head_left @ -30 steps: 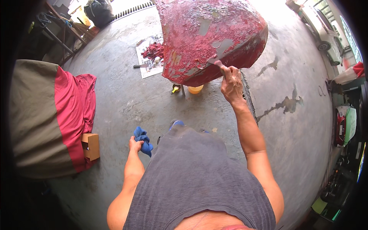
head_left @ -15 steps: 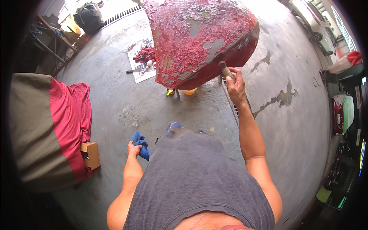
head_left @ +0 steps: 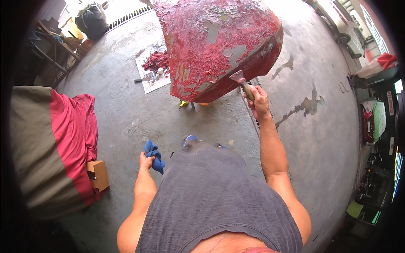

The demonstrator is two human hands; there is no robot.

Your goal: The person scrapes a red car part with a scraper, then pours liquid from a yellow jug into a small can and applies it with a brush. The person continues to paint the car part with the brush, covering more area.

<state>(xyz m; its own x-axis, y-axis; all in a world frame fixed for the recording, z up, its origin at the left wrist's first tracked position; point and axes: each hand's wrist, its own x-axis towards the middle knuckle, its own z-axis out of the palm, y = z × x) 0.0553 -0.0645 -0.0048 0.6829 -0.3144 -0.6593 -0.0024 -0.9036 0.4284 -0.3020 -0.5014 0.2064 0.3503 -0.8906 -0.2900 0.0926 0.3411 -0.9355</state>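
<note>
Right hand (head_left: 260,100) grips scraper (head_left: 242,83), blade at panel (head_left: 219,42) edge; paint partly off, most left. Left hand (head_left: 145,161) holds rag (head_left: 154,154).

Right arm is reaching forward, nearly straight, forearm bare, wrist slightly cocked up. Right hand (head_left: 259,99) is closing fingers around a handle, thumb on top, knuckles facing up. Left arm is hanging low beside the torso, elbow bent, forearm pointing forward. Left hand (head_left: 146,160) is sitting near hip level, fingers curling in a loose fist, clutching cloth. Both hands are staying well apart from each other.
</note>
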